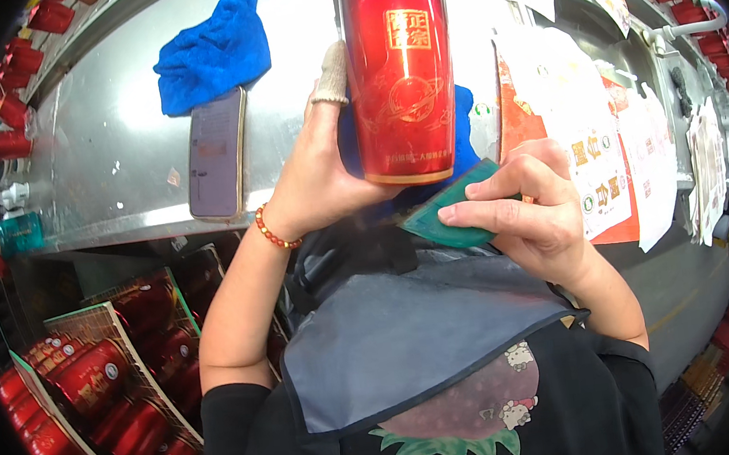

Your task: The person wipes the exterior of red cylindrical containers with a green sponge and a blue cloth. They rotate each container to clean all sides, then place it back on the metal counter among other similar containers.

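Note:
My left hand (335, 155) grips a glossy red bottle (400, 73) with gold markings, held upright with its lower end toward me. A knitted finger cot covers one finger of that hand, and beaded strands circle the wrist. Between the thumb and fingers of my right hand (532, 196) is a flat green scraper (452, 214), its edge just below the bottle's base. Behind the bottle, part of a blue cloth (463, 128) shows; the bottle and my left hand hide the rest of it.
A metal table (117, 156) spans the far side. On it lie a crumpled blue cloth (217, 52), a phone (217, 159) and, at right, printed sheets (587, 142). Crates of red bottles (92, 380) stand at lower left. More red bottles line both rims.

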Motion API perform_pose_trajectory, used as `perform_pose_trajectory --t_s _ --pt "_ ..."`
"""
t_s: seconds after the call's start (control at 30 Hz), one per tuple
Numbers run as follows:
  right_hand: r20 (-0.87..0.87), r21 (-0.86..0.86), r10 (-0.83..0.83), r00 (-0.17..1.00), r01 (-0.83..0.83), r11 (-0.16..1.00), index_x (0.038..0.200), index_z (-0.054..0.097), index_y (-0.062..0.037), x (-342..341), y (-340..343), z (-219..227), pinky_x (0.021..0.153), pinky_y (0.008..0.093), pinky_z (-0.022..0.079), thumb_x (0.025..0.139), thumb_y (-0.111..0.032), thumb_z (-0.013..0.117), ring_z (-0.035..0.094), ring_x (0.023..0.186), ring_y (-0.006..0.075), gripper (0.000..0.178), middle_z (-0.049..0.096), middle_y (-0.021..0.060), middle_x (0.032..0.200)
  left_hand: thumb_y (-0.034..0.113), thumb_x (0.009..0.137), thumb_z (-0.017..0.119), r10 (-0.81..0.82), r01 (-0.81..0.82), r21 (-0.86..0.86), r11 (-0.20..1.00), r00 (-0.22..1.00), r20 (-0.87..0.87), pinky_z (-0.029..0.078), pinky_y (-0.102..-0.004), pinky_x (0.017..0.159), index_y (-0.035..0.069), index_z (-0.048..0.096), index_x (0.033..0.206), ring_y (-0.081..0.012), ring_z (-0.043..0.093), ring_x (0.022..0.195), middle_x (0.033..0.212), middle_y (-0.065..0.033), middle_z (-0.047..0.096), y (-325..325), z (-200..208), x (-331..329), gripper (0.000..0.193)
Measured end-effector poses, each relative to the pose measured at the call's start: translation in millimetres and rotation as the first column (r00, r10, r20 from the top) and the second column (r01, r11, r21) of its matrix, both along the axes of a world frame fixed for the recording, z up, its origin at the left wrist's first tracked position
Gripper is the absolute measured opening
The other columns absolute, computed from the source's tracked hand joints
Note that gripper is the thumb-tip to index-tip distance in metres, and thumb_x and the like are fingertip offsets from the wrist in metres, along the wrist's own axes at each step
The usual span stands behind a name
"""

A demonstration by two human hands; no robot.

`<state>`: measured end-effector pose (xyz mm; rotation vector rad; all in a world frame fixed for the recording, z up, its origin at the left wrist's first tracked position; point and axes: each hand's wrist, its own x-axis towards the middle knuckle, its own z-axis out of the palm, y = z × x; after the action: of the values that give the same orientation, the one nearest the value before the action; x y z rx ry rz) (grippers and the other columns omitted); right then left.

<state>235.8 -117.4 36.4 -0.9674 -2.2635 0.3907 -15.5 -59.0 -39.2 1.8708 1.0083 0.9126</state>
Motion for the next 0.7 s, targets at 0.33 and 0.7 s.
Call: perform_pose_trajectory --t_s 0.33,0.7 --pt "0.130 0.074 -0.019 0.991 0.009 0.997 0.114 0.080 -0.0152 -10 7 22 0.075 0.0350 0.038 0.067 -0.003 0.079 0.050 0.076 0.0198 0.049 0.054 -0.0013 0.077 0.035 0.066 0.096 0.047 -0.053 0.102 0.993 0.997 0.057 0.034 -0.0454 0.120 -0.008 0.020 0.157 -0.0395 0.038 0.145 0.156 -0.0280 0.036 -1 -2 3 0.126" --pt "0.223 0.217 -0.087 0.971 0.037 0.975 0.113 0.079 -0.0118 -22 18 29 0.068 0.0349 0.038 0.063 0.001 0.075 0.049 0.067 0.0190 0.052 0.049 -0.0006 0.074 0.035 0.066 0.096 0.132 -0.119 0.234 0.965 0.990 -0.042 0.027 -0.0447 0.124 -0.007 0.022 0.159 -0.0388 0.029 0.151 0.161 -0.0268 0.031 -7 10 8 0.126"
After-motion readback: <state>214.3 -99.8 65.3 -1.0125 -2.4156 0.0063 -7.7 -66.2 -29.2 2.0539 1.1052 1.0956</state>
